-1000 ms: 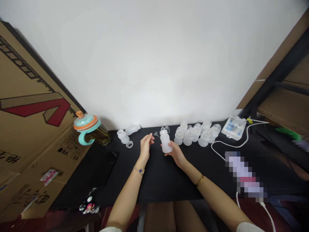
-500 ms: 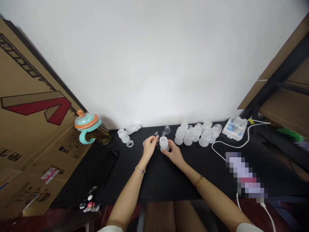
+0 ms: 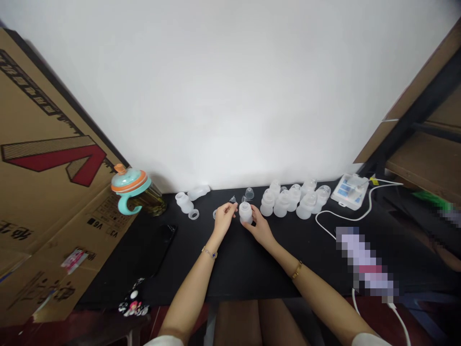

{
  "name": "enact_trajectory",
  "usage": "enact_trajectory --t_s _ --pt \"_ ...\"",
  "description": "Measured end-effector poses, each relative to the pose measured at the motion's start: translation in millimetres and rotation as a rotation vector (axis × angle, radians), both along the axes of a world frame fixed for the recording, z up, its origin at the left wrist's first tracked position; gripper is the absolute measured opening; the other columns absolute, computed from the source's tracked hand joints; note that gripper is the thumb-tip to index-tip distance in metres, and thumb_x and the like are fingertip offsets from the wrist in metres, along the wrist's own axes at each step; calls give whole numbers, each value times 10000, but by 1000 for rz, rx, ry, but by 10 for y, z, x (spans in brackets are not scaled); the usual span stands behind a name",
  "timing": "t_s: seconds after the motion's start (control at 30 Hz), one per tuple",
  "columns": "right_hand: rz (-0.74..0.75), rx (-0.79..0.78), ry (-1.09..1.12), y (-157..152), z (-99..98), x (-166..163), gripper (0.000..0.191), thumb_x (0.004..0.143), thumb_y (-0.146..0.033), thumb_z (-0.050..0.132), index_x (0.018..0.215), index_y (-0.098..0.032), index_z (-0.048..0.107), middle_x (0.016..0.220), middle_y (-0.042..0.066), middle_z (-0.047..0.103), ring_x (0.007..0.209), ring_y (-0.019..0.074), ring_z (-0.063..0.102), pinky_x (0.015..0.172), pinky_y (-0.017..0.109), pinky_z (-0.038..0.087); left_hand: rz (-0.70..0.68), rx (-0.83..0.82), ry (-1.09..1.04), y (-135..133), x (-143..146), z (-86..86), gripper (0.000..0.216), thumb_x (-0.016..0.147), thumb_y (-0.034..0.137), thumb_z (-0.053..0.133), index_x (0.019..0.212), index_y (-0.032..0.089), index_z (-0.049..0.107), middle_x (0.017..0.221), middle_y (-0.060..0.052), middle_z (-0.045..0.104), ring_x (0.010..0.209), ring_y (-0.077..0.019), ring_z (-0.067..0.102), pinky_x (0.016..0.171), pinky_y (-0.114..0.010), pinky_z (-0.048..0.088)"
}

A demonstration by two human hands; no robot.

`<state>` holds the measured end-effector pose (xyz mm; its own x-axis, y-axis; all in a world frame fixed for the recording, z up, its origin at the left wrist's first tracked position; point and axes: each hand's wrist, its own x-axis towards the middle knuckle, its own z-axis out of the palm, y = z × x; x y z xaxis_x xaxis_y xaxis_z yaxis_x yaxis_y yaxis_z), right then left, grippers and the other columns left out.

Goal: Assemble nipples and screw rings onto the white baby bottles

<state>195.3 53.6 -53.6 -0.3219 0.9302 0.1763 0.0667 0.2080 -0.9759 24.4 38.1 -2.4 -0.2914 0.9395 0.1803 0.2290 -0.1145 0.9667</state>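
Observation:
A small frosted white baby bottle (image 3: pixel 246 215) stands with its open neck up, and my right hand (image 3: pixel 262 228) is wrapped around its right side. To its left, the fingertips of my left hand (image 3: pixel 224 218) are pinched together; what they grip, if anything, is hidden. Just beyond those fingertips shows a clear bottle nipple (image 3: pixel 233 199), and I cannot tell whether they touch it. Behind the bottle are a second clear piece (image 3: pixel 244 199), partly covered, and a clear dome cap (image 3: pixel 249 193). A ring (image 3: pixel 215 214) peeks out from behind my left hand.
Several capped bottles (image 3: pixel 282 203) are grouped on the right. On the left lie an uncapped bottle (image 3: pixel 185 203), another white piece (image 3: pixel 199 192) and a collar ring (image 3: pixel 193 214). A tea jug (image 3: pixel 139 192), black phone (image 3: pixel 156 250), white box (image 3: pixel 350 191) and cable (image 3: pixel 367 211) flank them.
The bottle in my right hand has tilted or shifted very slightly. My left hand has edged a little to the right. Everything else stays in place.

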Motion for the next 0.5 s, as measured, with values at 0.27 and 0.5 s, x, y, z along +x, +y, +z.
enact_trajectory --t_s 0.27,0.5 --pt "69 -67 18 -13 -67 -19 842 658 -126 722 1434 -296 445 1438 94 594 1398 298 526 1135 497 468 306 144 -247 2 -382 103 440 839 560 689 646 172 606 484 57 409 452 -76 345 463 -218 235" --pt "67 -111 2 -65 -9 -46 455 681 -156 729 1083 -257 542 1209 64 652 1148 251 680 895 390 619 372 217 -453 12 -510 132 459 802 538 718 624 172 505 554 64 418 436 -36 228 425 -208 141"
